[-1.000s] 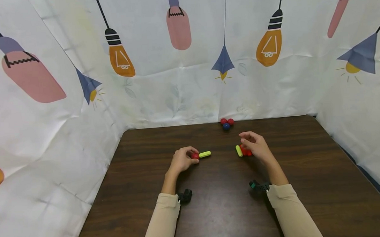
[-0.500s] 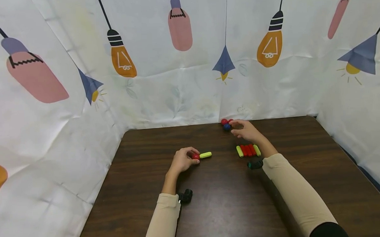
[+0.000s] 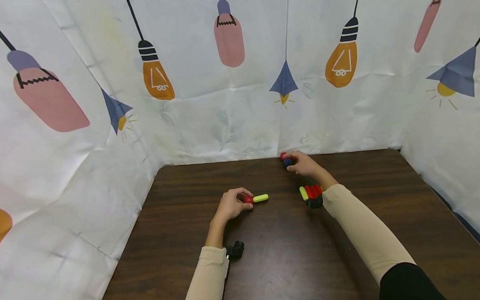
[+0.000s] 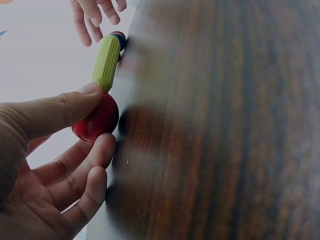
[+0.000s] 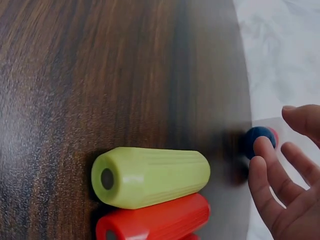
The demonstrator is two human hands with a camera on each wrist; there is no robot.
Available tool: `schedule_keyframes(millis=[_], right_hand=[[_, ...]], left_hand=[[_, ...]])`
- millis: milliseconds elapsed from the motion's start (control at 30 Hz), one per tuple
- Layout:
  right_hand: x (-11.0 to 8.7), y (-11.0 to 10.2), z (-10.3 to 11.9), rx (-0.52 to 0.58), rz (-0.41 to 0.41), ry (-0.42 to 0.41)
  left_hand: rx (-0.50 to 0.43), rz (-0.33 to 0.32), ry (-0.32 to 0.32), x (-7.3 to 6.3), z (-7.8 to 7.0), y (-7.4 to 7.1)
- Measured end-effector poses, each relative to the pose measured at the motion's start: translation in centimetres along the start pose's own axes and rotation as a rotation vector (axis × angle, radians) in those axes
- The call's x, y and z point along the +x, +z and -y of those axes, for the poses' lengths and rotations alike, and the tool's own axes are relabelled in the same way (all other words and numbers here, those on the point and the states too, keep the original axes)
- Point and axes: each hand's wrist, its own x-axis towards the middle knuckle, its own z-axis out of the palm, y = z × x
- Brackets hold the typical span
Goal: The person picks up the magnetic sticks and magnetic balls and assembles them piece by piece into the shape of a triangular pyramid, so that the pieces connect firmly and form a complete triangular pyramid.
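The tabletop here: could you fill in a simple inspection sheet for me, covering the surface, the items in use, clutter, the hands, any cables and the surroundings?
Surface: dark wood-grain table, slightly shiny.
Job's things: a red ball with a yellow-green stick at its side; red sticks in a row beside another yellow-green stick; a blue ball and another red ball near the far edge.
Clutter: nothing seen.
Left hand: pinches the first red ball between thumb and fingers.
Right hand: reaches to the blue ball, fingers apart; contact is unclear.
Cables: nothing seen.
Surroundings: white cloth printed with lamps and bulbs, behind the table and at both sides.
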Motion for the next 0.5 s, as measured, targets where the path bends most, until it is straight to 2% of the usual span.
schedule_keyframes(millis=[500], right_hand=[[0.15, 0.31, -0.2, -0.031, 0.025, 0.031]], left_hand=[[0.008, -0.002, 0.002, -0.05, 0.07, 0.06]])
